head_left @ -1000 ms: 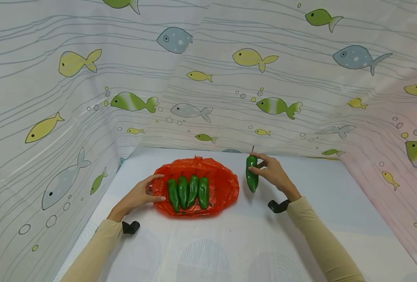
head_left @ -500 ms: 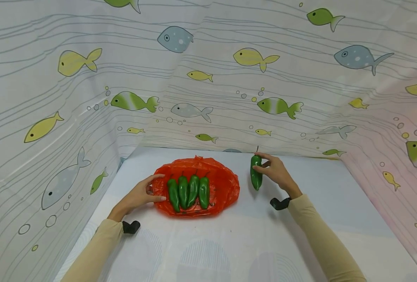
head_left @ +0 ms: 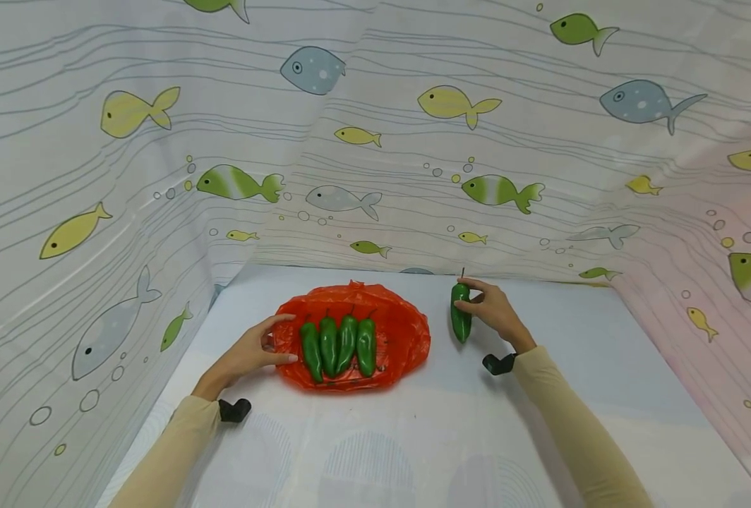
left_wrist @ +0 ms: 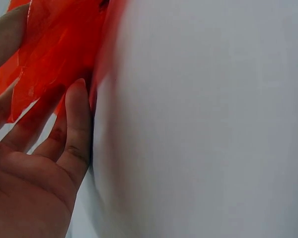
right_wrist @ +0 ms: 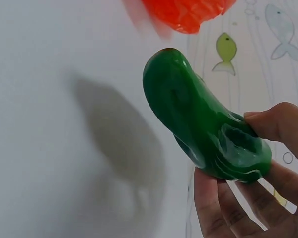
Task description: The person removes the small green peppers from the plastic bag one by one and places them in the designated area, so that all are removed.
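Note:
My right hand [head_left: 493, 307] holds a glossy green chili pepper [head_left: 461, 321] between thumb and fingers, stem up and tip down, to the right of the red plastic bag [head_left: 407, 339]. The right wrist view shows the same pepper [right_wrist: 184, 94] from its tip end, raised off the white surface with its shadow beside it. My left hand [head_left: 251, 356] holds the left side of the bag, thumb and fingers spread around its edge. Through the thin red plastic [left_wrist: 64, 44], some fingers show in the left wrist view. Several green peppers [head_left: 346, 346] lie side by side in the opened bag.
The bag sits on a white tabletop [head_left: 382, 437] with pale printed shapes. Fish-printed sheets [head_left: 401, 162] rise at the back and both sides. A dark wrist mount [head_left: 234, 410] sits at each sleeve cuff.
My right hand has shifted a little to the right with the pepper, away from the bag, then dipped slightly. The left hand, bag and peppers inside it stay where they were.

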`<state>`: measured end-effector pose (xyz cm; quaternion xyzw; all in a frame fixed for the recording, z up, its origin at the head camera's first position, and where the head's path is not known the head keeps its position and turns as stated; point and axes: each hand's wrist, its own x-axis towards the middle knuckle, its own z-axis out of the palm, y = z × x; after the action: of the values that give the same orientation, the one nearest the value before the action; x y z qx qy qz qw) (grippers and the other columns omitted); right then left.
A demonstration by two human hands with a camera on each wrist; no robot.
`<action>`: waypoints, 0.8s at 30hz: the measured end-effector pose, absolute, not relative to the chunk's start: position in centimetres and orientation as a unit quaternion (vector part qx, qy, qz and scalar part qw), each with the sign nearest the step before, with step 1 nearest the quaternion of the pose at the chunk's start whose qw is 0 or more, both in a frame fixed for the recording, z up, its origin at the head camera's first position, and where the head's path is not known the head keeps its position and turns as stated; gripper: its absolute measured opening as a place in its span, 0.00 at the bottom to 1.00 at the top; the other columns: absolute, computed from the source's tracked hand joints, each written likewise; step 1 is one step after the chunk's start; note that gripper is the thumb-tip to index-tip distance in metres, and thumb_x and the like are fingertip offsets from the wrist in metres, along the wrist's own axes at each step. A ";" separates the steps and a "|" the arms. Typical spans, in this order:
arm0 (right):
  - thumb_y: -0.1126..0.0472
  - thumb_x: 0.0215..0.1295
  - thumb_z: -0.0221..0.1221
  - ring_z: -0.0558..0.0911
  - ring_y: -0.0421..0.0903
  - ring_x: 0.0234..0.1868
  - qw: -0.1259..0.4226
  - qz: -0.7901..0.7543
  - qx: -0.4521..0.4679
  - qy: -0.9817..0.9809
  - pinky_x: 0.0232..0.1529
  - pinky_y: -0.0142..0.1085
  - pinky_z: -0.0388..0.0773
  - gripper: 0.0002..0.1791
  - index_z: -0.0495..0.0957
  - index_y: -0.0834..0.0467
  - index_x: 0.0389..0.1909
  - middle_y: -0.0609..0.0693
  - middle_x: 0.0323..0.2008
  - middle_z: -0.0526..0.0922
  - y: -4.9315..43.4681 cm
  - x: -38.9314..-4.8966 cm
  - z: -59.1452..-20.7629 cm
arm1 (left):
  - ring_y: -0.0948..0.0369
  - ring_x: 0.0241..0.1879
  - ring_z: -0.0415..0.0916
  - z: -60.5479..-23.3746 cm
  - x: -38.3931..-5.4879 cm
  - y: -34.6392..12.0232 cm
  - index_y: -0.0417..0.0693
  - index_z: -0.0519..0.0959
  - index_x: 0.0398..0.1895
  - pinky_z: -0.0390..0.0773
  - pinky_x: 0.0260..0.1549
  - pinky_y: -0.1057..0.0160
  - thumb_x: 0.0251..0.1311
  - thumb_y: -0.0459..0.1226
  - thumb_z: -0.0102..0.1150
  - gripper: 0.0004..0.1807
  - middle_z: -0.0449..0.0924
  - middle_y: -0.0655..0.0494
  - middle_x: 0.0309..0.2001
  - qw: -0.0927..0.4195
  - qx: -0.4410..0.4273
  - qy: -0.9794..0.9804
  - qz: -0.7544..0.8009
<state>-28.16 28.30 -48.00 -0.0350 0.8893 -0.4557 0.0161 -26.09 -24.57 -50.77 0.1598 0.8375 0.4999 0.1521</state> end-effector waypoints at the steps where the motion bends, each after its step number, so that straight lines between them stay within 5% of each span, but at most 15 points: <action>1: 0.49 0.67 0.69 0.82 0.54 0.48 0.018 -0.458 -0.032 0.888 0.44 0.44 0.78 0.36 0.71 0.51 0.74 0.61 0.54 0.82 28.3 -28.3 -48.1 | 0.48 0.51 0.77 -50.8 -26.1 -24.6 0.55 0.63 0.77 0.80 0.47 0.57 0.56 0.42 0.78 0.46 0.73 0.41 0.63 0.153 0.159 0.837 0.501; 24: 0.49 0.67 0.68 0.79 0.57 0.53 0.055 -0.457 0.009 0.888 0.46 0.44 0.78 0.37 0.69 0.52 0.75 0.61 0.60 0.76 28.4 -29.9 -50.2 | 0.49 0.50 0.76 -50.9 -26.0 -24.5 0.54 0.63 0.77 0.80 0.47 0.59 0.56 0.42 0.78 0.46 0.73 0.41 0.63 0.150 0.159 0.836 0.502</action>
<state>-29.89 28.41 -50.20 0.0091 0.8879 -0.4567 0.0550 -26.04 -24.52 -50.87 0.1593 0.8364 0.5025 0.1501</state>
